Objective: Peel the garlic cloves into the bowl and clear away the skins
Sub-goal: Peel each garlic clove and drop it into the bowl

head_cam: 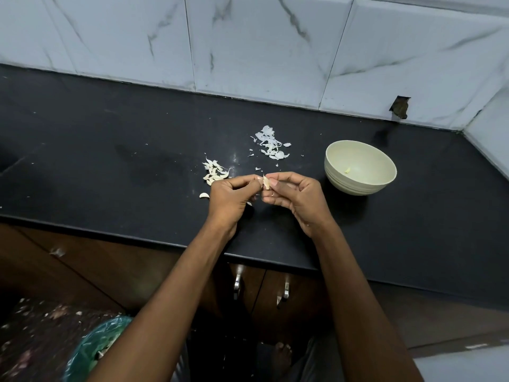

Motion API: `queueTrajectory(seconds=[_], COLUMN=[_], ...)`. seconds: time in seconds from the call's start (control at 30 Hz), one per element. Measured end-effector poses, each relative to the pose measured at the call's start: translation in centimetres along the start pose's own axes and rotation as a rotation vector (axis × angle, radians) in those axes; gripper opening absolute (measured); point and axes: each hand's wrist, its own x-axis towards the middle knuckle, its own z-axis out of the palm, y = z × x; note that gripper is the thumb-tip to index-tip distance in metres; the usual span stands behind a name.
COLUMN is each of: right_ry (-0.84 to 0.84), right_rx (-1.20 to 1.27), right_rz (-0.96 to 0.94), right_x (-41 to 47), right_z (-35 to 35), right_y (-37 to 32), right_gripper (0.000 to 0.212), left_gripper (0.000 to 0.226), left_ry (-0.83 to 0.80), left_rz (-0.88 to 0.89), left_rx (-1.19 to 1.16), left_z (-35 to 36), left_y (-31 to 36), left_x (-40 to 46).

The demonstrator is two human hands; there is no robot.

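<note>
1. Head view, the hands: both meet above the dark counter, just in front of the person. The left hand and the right hand each pinch the same clove between thumb and fingertips, the other fingers curled under. The clove is held in the air, clear of the counter, with its skin seemingly partly on.

2. Head view, the garlic: a small pile of cloves lies just beyond the left hand, and one loose clove sits beside that hand's knuckles. They look unpeeled, though that is hard to tell at this size.

3. Head view, the waste: a heap of skins lies further back, between the cloves and the bowl, with a few flakes scattered near it.

4. Head view, the bowl: it stands upright to the right of the hands, near but apart, and holds what looks like a single peeled clove.

5. Step in hand: peeling, and early on, judging by the near-empty bowl and the waiting pile.

6. Next move: the skin needs stripping off, then the right hand should carry the bare clove over the bowl's rim and let go. The skins remain to be cleared; a bin with a green liner on the floor at lower left looks a likely place.
</note>
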Motion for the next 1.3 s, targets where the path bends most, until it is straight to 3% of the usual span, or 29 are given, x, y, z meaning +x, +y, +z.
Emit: queueTrajectory(seconds=[0.3,0.57,0.77,1.07,1.17,1.3], right_ry=[-0.016,0.023,0.089,0.197,0.154,0.093], right_rx=[-0.054,-0.069,0.11,0.249,0.286,0.253], right_rz=[-0.084,-0.103,0.013,-0.007,0.012,0.019], right_x=[-0.38,-0.49,-0.08,0.36,0.21,0.07], right_z=[0.28,0.34,-0.15,-0.25,-0.34,-0.31], right_y=[0.09,0.11,-0.19,-0.11,-0.13,0.11], right_gripper=[0.022,0.021,0.015,0.01,0.012,0.018], left_gripper=[0.036,0.021,0.02,0.008,0.007,0.008], left_ry=[-0.012,0.002,0.014,0.011,0.013,-0.068], left_rz=[0.041,0.071,0.051,-0.018,-0.025,0.055], left_rx=[0.055,0.093,0.067,-0.045,-0.089,0.06], left_z=[0.1,0.0,0.06,-0.14,-0.2,0.14], left_y=[0.12,-0.19,-0.24,-0.64,-0.69,-0.75], left_x=[-0.21,-0.15,0.01,0.26,0.44,0.14])
